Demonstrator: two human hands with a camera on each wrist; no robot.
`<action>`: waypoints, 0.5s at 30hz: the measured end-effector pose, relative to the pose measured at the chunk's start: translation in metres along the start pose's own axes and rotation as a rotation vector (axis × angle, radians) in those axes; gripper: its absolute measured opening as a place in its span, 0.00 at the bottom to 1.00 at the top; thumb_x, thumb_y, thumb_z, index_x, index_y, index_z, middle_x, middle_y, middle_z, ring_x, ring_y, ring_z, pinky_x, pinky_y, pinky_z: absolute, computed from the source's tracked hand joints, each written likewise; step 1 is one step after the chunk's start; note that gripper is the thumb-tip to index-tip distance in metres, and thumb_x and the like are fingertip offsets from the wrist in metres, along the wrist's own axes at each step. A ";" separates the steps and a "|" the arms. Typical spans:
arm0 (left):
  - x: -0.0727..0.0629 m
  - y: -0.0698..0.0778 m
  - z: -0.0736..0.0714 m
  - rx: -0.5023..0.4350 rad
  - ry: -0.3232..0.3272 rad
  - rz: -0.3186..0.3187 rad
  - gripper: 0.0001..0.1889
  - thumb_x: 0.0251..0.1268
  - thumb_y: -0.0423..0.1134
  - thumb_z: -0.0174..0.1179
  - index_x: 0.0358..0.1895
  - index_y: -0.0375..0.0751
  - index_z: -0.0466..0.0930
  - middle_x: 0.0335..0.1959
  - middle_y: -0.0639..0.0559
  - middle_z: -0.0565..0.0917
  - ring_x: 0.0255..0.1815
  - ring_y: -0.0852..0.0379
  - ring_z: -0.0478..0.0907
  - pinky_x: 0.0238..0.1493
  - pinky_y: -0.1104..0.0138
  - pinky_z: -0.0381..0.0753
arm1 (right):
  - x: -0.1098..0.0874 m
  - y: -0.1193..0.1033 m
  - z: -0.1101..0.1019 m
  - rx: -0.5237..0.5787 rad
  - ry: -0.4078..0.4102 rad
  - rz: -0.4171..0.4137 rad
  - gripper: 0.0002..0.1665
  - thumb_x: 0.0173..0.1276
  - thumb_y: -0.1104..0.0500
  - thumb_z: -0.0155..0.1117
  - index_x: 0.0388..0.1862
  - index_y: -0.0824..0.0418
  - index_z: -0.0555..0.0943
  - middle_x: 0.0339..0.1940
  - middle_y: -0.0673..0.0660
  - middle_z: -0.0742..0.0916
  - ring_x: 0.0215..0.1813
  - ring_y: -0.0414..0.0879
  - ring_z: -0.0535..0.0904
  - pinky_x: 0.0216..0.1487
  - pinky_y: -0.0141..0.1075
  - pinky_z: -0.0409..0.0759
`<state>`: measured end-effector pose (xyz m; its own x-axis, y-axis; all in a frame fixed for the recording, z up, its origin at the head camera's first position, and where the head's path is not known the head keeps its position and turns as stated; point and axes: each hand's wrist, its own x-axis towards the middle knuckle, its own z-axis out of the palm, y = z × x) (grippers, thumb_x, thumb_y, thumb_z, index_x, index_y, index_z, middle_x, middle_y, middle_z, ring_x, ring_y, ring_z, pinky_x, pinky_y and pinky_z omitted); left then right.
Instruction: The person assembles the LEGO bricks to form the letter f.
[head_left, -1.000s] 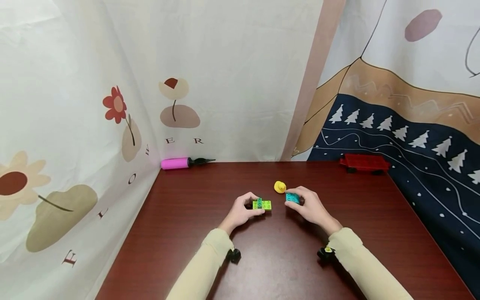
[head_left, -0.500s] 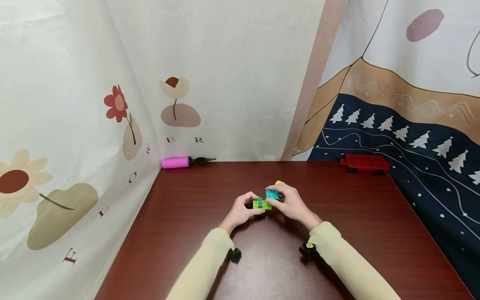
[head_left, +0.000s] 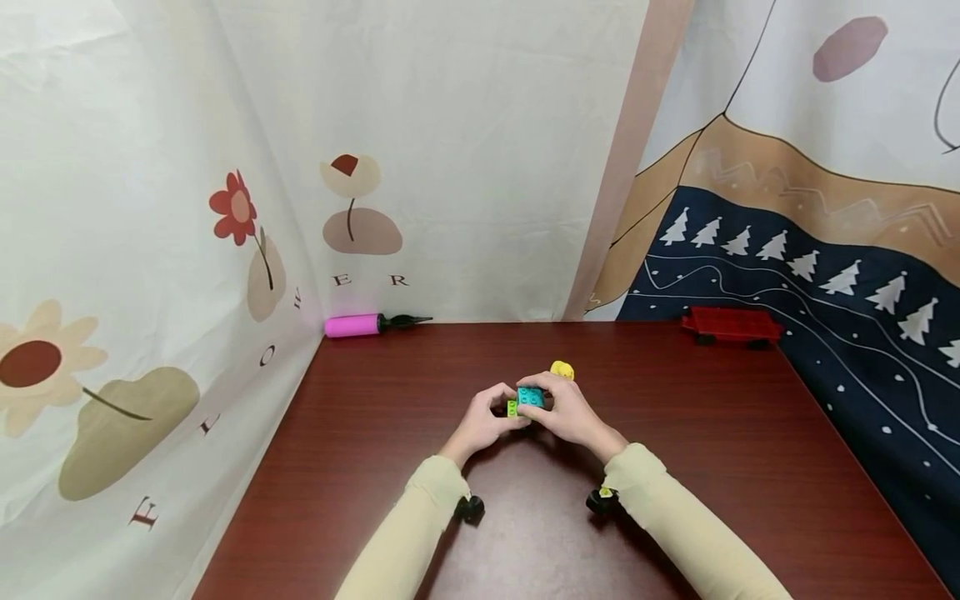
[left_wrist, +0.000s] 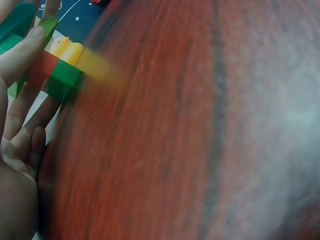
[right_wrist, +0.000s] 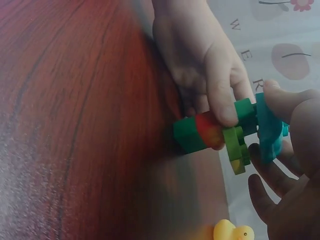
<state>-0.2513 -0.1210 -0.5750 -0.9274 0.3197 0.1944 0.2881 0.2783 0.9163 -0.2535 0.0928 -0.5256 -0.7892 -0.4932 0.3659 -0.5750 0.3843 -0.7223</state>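
My left hand (head_left: 480,423) holds a small stack of toy building bricks between thumb and fingers. In the right wrist view, a green brick (right_wrist: 190,136) forms the stack's bottom. A red brick (right_wrist: 206,129) comes above it, then a wider lime brick (right_wrist: 235,147) that sticks out to one side, and another green brick (right_wrist: 245,114) on top. My right hand (head_left: 576,415) pinches a teal brick (right_wrist: 269,130) by its sides, right at the top of the upper green brick. From the head view, the teal brick covers most of the stack.
Just behind the right hand sits a yellow toy duck (head_left: 562,370) on the dark red-brown table (head_left: 360,467). A pink hand pump (head_left: 352,325) lies at the back left edge, and a red toy wagon (head_left: 731,325) stands at the back right. Printed cloths hang behind.
The right hand has carried the teal brick leftward from beside the duck to over the stack. The left hand has stayed in place, still holding the stack.
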 end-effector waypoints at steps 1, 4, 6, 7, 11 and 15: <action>0.000 0.000 0.000 0.002 0.000 0.001 0.15 0.60 0.39 0.79 0.45 0.48 0.83 0.42 0.54 0.89 0.39 0.59 0.80 0.41 0.67 0.79 | 0.000 0.000 0.001 0.002 0.001 0.003 0.23 0.68 0.58 0.78 0.59 0.66 0.85 0.53 0.56 0.88 0.49 0.46 0.84 0.49 0.37 0.86; 0.000 0.001 0.000 0.004 -0.001 0.004 0.15 0.60 0.39 0.79 0.46 0.49 0.83 0.43 0.55 0.89 0.40 0.59 0.80 0.43 0.66 0.79 | 0.001 0.000 0.002 -0.001 0.005 -0.002 0.22 0.69 0.58 0.77 0.58 0.65 0.85 0.53 0.55 0.88 0.49 0.46 0.84 0.50 0.39 0.87; 0.000 0.000 -0.001 0.007 -0.001 0.005 0.15 0.60 0.39 0.79 0.46 0.49 0.83 0.43 0.55 0.89 0.41 0.59 0.80 0.44 0.66 0.79 | 0.001 0.000 0.002 -0.007 0.006 -0.013 0.21 0.69 0.58 0.78 0.57 0.63 0.86 0.52 0.55 0.88 0.49 0.46 0.84 0.49 0.39 0.87; 0.000 0.001 0.000 0.011 -0.001 0.006 0.15 0.61 0.39 0.79 0.46 0.49 0.83 0.43 0.55 0.89 0.41 0.59 0.80 0.45 0.66 0.79 | 0.001 -0.001 0.002 -0.009 0.004 -0.018 0.21 0.69 0.58 0.78 0.57 0.63 0.86 0.51 0.54 0.88 0.49 0.45 0.83 0.49 0.39 0.86; -0.001 0.002 0.000 0.011 -0.001 0.003 0.15 0.61 0.38 0.79 0.45 0.48 0.82 0.43 0.54 0.88 0.41 0.59 0.80 0.46 0.66 0.78 | 0.003 -0.001 0.002 -0.027 -0.004 -0.030 0.19 0.68 0.57 0.78 0.56 0.59 0.87 0.49 0.52 0.89 0.48 0.43 0.83 0.49 0.38 0.85; -0.002 0.003 0.000 0.008 0.003 0.005 0.14 0.61 0.37 0.78 0.45 0.48 0.82 0.42 0.54 0.88 0.40 0.60 0.79 0.44 0.67 0.78 | 0.004 -0.002 0.002 -0.040 -0.005 -0.036 0.19 0.68 0.56 0.79 0.55 0.59 0.88 0.48 0.51 0.89 0.47 0.42 0.83 0.48 0.37 0.84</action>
<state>-0.2486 -0.1210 -0.5725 -0.9266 0.3181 0.2004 0.2947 0.2837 0.9125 -0.2548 0.0881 -0.5238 -0.7667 -0.5110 0.3887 -0.6115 0.3966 -0.6847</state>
